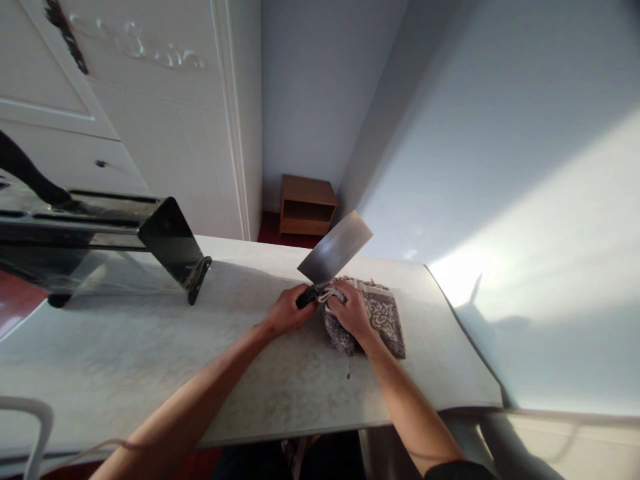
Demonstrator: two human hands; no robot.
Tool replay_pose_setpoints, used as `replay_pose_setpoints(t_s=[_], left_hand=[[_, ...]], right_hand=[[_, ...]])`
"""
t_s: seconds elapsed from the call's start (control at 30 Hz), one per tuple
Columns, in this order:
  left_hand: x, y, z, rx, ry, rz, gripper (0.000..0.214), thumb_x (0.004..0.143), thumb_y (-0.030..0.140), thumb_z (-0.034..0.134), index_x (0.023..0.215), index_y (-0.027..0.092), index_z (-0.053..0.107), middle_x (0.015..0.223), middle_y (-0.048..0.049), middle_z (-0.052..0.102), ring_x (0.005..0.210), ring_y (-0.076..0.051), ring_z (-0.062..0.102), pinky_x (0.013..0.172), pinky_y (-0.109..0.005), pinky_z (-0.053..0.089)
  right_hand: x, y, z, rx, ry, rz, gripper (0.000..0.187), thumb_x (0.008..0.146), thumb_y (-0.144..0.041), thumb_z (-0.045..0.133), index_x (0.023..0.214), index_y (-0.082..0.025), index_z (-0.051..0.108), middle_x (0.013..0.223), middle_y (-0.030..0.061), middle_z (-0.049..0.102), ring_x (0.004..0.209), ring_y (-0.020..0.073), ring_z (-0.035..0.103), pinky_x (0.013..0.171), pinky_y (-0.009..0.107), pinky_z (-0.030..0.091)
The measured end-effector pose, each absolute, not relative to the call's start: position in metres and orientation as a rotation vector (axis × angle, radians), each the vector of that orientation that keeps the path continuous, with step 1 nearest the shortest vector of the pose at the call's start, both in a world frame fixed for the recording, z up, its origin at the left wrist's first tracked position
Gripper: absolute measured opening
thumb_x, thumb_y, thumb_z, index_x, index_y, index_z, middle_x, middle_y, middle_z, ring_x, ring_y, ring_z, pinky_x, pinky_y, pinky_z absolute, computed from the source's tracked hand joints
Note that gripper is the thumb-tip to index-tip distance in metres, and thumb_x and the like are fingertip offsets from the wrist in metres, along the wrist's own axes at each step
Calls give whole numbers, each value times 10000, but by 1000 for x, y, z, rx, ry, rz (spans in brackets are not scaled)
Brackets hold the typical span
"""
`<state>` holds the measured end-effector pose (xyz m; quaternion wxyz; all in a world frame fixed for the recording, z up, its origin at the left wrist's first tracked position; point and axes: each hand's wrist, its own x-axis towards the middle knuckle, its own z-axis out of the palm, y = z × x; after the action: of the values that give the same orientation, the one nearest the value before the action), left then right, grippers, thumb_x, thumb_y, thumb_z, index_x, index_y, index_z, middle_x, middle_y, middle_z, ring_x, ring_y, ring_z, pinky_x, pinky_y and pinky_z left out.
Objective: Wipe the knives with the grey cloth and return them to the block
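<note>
My left hand [289,311] is closed round the dark handle of a cleaver [334,251], whose broad steel blade points up and away to the right. My right hand [351,311] rests on a patterned grey and white cloth [384,319] lying on the white table [150,353], its fingers curled and pinching the cloth's pale fringe close to the cleaver's handle. Both hands almost touch each other at the cloth's left edge.
A black metal device [100,233] with an angled end plate stands on the table's far left. A white rounded bar [30,427] shows at the near left corner. Beyond the table are a white door [165,113] and a small wooden cabinet [306,204] on the floor.
</note>
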<state>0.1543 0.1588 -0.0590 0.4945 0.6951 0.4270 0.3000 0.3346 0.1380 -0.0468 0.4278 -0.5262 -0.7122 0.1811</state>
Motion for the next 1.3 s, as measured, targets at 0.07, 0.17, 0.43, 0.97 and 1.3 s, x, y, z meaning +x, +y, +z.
replay_pose_setpoints(t_s=[0.07, 0.17, 0.43, 0.97, 1.3], left_hand=[[154, 158, -58, 1690, 1034, 730, 195, 803, 372, 545, 784, 182, 504, 589, 50, 485, 461, -103, 502, 463, -214, 379], [155, 159, -58, 1767, 1057, 743, 203, 810, 377, 549, 766, 181, 517, 597, 38, 501, 531, -118, 516, 518, -221, 390], [155, 164, -69, 1974, 1244, 714, 219, 889, 378, 508, 968, 187, 580, 862, -65, 670, 798, -201, 626, 696, -270, 411], [155, 160, -63, 2306, 1200, 447, 294, 934, 307, 433, 1146, 174, 586, 1038, -121, 711, 933, -264, 674, 767, -317, 457], [155, 163, -59, 2377, 1202, 413, 254, 905, 323, 451, 1022, 202, 641, 914, -85, 722, 858, -254, 679, 691, -292, 421]], right_hand=[[334, 137, -46, -1287, -1760, 458, 167, 769, -132, 531, 781, -218, 674, 772, 16, 645, 756, 192, 589, 737, 311, 456], [333, 136, -46, -1245, -1699, 450, 158, 782, -149, 525, 822, -214, 663, 810, 26, 624, 804, 199, 576, 769, 320, 456], [341, 135, -49, -1304, -1283, 603, 105, 803, -322, 624, 804, -220, 599, 698, -36, 545, 657, 145, 502, 632, 261, 424], [334, 130, -54, -1075, -1571, 426, 115, 746, -284, 728, 839, -224, 696, 831, 36, 672, 766, 197, 605, 712, 335, 485], [352, 138, -42, -1415, -1014, 312, 310, 771, -474, 671, 827, -174, 620, 728, -21, 586, 688, 146, 497, 660, 264, 410]])
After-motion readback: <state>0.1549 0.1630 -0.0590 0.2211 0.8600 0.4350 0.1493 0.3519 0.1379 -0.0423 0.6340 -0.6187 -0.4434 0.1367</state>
